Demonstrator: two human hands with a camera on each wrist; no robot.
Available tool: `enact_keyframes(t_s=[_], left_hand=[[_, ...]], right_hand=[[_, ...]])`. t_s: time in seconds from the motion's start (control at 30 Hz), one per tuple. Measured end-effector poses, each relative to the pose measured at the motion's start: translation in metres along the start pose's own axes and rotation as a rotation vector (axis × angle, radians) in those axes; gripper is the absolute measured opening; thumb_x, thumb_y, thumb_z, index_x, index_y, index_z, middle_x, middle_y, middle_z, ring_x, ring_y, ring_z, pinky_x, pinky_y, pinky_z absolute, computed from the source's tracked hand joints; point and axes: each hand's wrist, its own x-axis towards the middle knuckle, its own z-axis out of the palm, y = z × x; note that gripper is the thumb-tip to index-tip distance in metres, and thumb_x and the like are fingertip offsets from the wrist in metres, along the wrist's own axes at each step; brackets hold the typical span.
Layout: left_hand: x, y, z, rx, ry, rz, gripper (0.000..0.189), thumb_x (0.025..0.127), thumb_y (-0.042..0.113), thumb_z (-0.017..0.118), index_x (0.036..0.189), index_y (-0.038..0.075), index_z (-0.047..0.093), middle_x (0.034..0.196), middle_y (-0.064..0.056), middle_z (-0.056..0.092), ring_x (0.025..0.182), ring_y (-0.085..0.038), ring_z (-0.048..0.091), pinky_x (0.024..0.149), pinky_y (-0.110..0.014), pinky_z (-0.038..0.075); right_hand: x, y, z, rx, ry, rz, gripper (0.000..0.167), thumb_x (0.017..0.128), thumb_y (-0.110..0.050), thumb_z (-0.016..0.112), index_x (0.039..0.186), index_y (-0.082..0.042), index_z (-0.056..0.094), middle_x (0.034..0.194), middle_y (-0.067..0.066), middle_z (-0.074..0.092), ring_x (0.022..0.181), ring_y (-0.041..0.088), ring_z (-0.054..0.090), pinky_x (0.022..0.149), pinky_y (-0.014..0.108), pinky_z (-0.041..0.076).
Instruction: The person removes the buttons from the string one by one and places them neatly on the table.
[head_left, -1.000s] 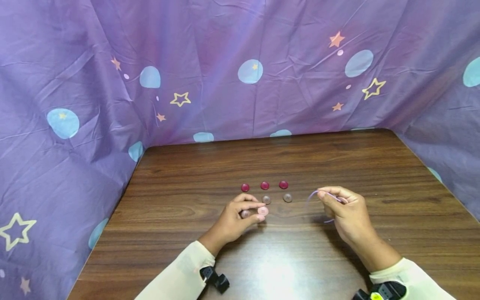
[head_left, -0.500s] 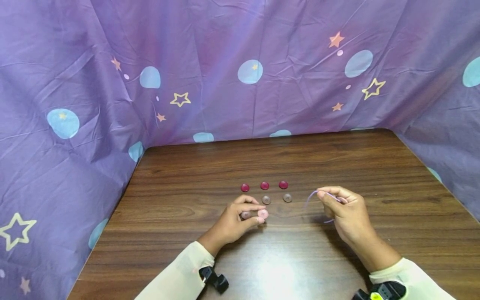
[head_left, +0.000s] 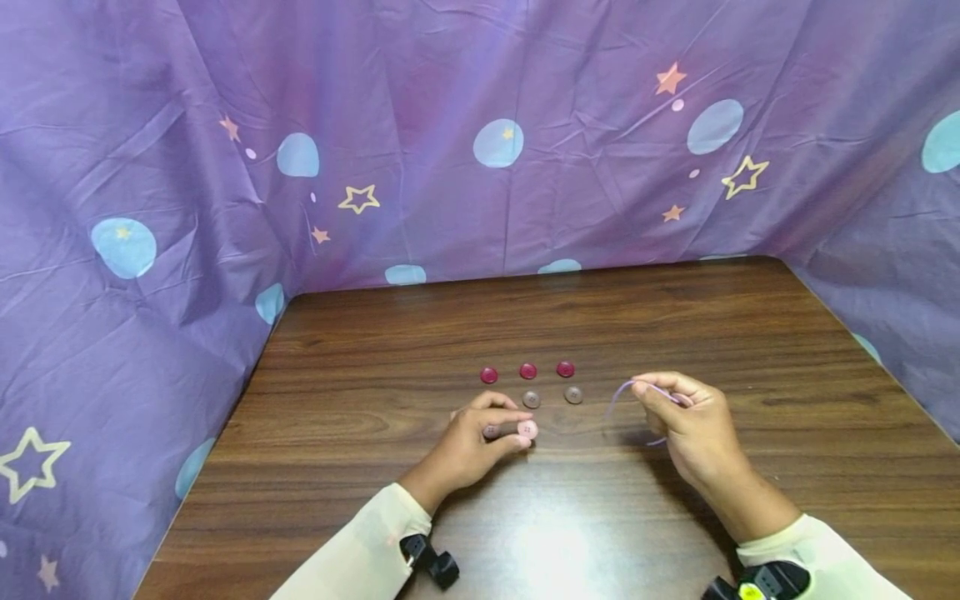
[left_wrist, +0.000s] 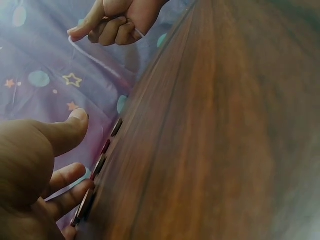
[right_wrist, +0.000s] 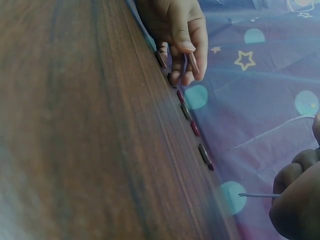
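Pale pink round button (head_left: 527, 429): head view, pinched on edge between thumb and forefinger of the left hand (head_left: 471, 442), low over the dark wooden bench (head_left: 675, 325), just beside a mauve round button (head_left: 491, 431) that lies under the same fingers.
Thin lilac thread (head_left: 622, 392): head view, its end pinched by the curled fingers of the right hand (head_left: 693, 429); a loop arcs out to the left, well apart from the pink button.
Other buttons: three dark red round buttons (head_left: 527, 371) in a row, two grey-brown round buttons (head_left: 552, 397) nearer, all flat on the bench.
Change: against the earlier head frames almost nothing has shifted; both grips are the same and button and thread are no closer, so I judge the work paused.
Left wrist view: left hand (left_wrist: 35, 170) at the bench edge, button edges (left_wrist: 85, 205) by its fingertips; right hand (left_wrist: 117, 20) clenched on the thread (left_wrist: 95, 57).
Right wrist view: left hand (right_wrist: 180, 30) holds the pink button (right_wrist: 193, 62) upright; thread end (right_wrist: 257, 195) juts from the right hand (right_wrist: 297, 200).
Backdrop: purple star-printed cloth (head_left: 480, 125).
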Motion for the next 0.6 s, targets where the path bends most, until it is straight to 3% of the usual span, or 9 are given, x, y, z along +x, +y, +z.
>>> enact_keyframes(t_s=[0.13,0.3,0.43,0.6], left_hand=[[0.0004,-0.0001,0.0027,0.035,0.020,-0.002,0.032,0.097,0.026,0.084,0.128,0.017,0.082,0.129,-0.001,0.069,0.118,-0.016,0.068,0.111,-0.049,0.035],[0.0018,-0.0013,0.0054,0.076,0.049,0.006,0.034,0.098,0.027,0.082,0.130,0.017,0.081,0.128,-0.001,0.070,0.113,-0.015,0.067,0.110,-0.053,0.038],[0.0023,-0.0014,0.0072,0.093,0.054,0.013,0.033,0.098,0.027,0.082,0.130,0.017,0.081,0.128,-0.001,0.070,0.104,-0.011,0.066,0.107,-0.045,0.040],[0.0023,0.0016,0.0088,0.104,0.052,0.019,0.034,0.097,0.027,0.083,0.130,0.017,0.081,0.129,0.000,0.070,0.093,-0.007,0.062,0.103,-0.043,0.033]], right_hand=[[0.0000,0.0003,0.0006,-0.007,0.004,0.000,0.035,0.100,0.016,0.064,0.093,-0.012,0.084,0.064,-0.009,0.056,0.058,0.026,0.023,0.056,0.041,0.014],[-0.0001,0.0002,0.0013,-0.008,-0.003,-0.004,0.036,0.100,0.016,0.063,0.093,-0.012,0.083,0.064,-0.009,0.057,0.059,0.026,0.022,0.055,0.041,0.013],[-0.0003,0.0002,0.0018,-0.010,-0.004,0.000,0.036,0.100,0.016,0.063,0.093,-0.012,0.083,0.064,-0.010,0.056,0.060,0.028,0.020,0.056,0.042,0.013],[0.0001,0.0009,0.0016,-0.023,-0.001,0.008,0.036,0.100,0.016,0.064,0.093,-0.013,0.084,0.063,-0.010,0.055,0.060,0.028,0.020,0.056,0.042,0.013]])
